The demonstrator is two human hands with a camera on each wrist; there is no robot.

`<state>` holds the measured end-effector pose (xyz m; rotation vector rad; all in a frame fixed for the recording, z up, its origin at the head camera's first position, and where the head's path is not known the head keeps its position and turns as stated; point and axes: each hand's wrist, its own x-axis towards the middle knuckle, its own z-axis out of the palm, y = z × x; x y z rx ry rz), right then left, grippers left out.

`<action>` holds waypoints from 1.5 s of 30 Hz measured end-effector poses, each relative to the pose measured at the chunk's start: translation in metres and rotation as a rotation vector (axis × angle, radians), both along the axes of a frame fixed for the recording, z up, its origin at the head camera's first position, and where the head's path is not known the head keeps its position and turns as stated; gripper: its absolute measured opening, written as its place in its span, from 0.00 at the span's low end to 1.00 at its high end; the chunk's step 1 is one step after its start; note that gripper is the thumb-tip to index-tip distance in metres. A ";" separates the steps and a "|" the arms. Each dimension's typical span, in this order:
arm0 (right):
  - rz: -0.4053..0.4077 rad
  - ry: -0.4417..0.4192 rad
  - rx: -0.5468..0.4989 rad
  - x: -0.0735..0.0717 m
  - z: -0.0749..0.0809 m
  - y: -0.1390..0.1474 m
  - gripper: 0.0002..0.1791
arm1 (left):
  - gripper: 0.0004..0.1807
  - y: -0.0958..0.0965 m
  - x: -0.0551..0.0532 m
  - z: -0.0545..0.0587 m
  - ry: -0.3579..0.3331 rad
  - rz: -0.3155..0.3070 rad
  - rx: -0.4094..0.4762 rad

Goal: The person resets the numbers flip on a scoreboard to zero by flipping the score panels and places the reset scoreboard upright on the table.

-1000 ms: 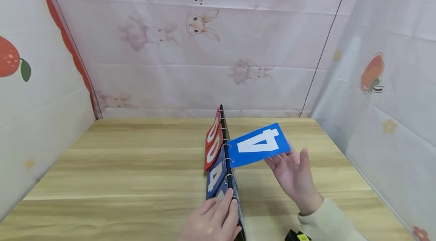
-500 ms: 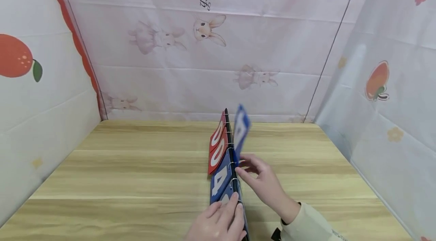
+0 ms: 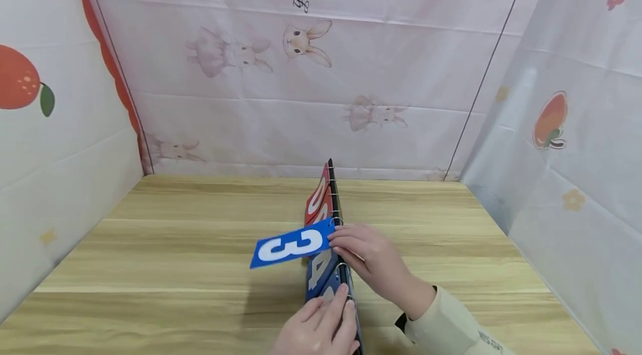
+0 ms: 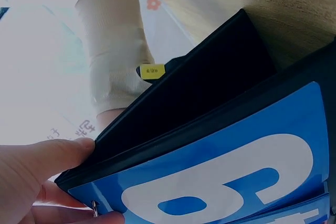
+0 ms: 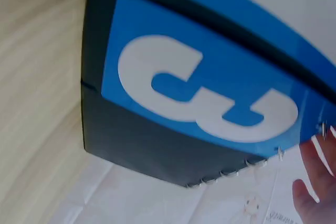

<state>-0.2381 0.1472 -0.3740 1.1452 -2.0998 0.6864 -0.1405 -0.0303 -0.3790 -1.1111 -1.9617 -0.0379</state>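
Note:
A tabletop flip scoreboard (image 3: 334,199) stands end-on to me, its number cards hung on metal rings along the black top edge. My left hand (image 3: 317,326) grips the near end of that edge, thumb (image 4: 68,156) on one side and fingers on the other. My right hand (image 3: 376,263) has its fingertips at the ring end of a raised blue card (image 3: 288,248) marked 3, which slants out leftward. Beneath it lies a blue 4 card (image 3: 317,280). Another blue 3 card (image 5: 199,87) lies against the right-hand panel. A large digit card (image 4: 226,182) hangs by the left hand.
Red number cards (image 3: 318,196) hang at the far end of the board. A wood-grain tabletop (image 3: 175,243) spreads around it, with printed cloth (image 3: 241,137) rising behind and at both sides. A black device strap with a yellow label (image 4: 152,71) sits at the right sleeve.
A blue card has swung from the right side over the top edge to the left and now shows 3. My right hand moved in to the rings; the left kept its grip.

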 end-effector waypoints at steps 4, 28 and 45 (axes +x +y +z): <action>0.049 -0.001 0.074 -0.004 0.007 0.004 0.16 | 0.25 0.002 -0.005 0.000 0.095 -0.020 0.014; 0.104 -0.818 -0.082 -0.014 -0.031 0.034 0.46 | 0.28 0.002 0.003 -0.002 -0.037 0.008 0.012; -0.023 -0.702 -0.016 -0.011 -0.025 0.042 0.42 | 0.24 0.000 0.006 0.006 -0.117 0.017 -0.078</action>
